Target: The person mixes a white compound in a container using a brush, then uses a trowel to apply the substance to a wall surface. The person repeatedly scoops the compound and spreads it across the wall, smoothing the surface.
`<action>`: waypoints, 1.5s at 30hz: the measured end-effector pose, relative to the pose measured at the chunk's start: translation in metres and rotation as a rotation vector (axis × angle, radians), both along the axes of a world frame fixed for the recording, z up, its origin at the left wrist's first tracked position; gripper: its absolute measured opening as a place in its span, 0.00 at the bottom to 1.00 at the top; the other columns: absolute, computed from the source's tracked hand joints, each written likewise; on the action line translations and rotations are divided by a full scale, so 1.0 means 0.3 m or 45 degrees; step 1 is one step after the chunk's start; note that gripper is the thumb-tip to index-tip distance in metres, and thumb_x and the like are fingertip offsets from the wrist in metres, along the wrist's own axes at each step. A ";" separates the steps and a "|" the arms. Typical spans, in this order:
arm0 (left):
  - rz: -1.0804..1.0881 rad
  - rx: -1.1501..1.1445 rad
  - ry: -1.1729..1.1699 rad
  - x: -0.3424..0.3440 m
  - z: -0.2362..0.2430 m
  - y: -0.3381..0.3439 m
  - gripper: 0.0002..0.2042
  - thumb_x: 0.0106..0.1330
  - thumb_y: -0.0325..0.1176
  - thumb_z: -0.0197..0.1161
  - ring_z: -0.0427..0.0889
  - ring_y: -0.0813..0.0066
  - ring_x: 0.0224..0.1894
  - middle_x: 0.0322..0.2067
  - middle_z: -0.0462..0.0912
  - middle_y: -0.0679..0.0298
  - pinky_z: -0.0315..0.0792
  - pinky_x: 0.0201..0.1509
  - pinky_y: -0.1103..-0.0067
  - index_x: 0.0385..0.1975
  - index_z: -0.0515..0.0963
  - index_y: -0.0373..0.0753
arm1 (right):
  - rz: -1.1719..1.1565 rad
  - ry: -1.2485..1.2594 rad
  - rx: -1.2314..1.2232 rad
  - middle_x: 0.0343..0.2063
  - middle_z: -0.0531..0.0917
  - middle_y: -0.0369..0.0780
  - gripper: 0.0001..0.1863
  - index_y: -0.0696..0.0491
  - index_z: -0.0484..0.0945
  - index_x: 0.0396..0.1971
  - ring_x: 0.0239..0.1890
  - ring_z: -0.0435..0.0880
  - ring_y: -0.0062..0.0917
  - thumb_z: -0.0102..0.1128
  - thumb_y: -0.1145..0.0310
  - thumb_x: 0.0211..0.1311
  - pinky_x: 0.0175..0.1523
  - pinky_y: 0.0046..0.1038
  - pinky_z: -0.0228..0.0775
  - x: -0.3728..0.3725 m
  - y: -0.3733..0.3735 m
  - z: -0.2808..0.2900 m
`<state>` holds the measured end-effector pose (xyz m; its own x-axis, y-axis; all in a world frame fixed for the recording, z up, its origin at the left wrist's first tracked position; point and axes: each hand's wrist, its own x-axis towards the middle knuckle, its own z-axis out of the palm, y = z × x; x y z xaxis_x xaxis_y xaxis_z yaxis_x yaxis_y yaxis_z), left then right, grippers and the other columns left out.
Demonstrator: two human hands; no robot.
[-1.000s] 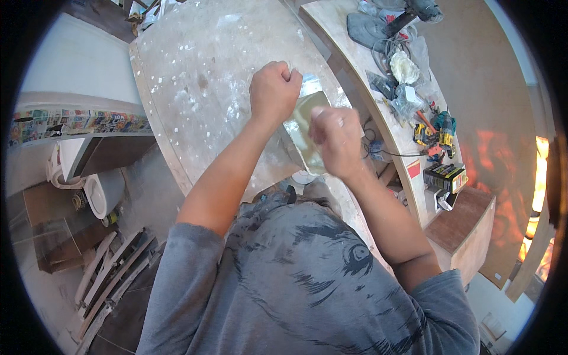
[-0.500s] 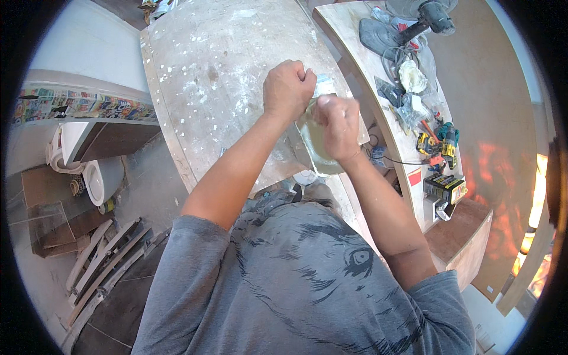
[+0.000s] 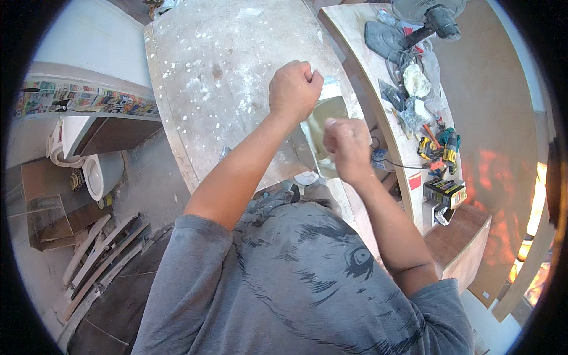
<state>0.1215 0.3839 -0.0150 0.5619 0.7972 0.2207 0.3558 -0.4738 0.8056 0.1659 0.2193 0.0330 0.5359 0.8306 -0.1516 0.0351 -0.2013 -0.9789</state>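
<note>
A white-flecked worktable (image 3: 201,77) spreads before you. Near its right edge lies a pale open tray (image 3: 330,110), long axis running away from you. Your curled right hand (image 3: 350,148) is nearer, over it; your left hand (image 3: 295,90), a fist, is by its far left corner. Whether either holds anything, I cannot tell.

Has a white-flecked table (image 3: 201,77) at twelve o'clock and a pale counter (image 3: 349,26) from one to three. Shows a tan panel (image 3: 494,133) at three, marked with orange patches of light (image 3: 492,171), and a bright strip (image 3: 535,207) between three and four. Includes a brown-topped box unit (image 3: 452,231) at four, dark tiled floor (image 3: 112,313) at eight and grey floor (image 3: 151,177) at nine.
</note>
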 end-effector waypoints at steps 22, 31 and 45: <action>-0.022 -0.097 0.099 -0.012 0.020 0.002 0.16 0.63 0.39 0.63 0.79 0.45 0.28 0.23 0.79 0.48 0.72 0.36 0.56 0.18 0.74 0.34 | 0.036 0.020 0.050 0.15 0.70 0.35 0.22 0.59 0.70 0.14 0.22 0.67 0.16 0.54 0.62 0.67 0.27 0.27 0.57 -0.010 0.002 0.009; -0.040 -0.093 0.078 0.000 0.018 -0.004 0.16 0.63 0.39 0.64 0.79 0.45 0.29 0.24 0.79 0.49 0.72 0.37 0.56 0.18 0.74 0.34 | 0.037 -0.243 0.126 0.14 0.71 0.38 0.23 0.60 0.72 0.15 0.22 0.68 0.19 0.55 0.61 0.67 0.28 0.32 0.60 0.016 0.023 -0.051; -0.031 -0.084 0.050 -0.003 0.010 0.006 0.17 0.63 0.40 0.63 0.79 0.44 0.28 0.23 0.79 0.48 0.72 0.36 0.56 0.19 0.75 0.34 | 0.057 -0.180 0.063 0.15 0.73 0.36 0.22 0.62 0.75 0.17 0.22 0.70 0.18 0.56 0.61 0.67 0.29 0.29 0.63 0.027 0.021 -0.005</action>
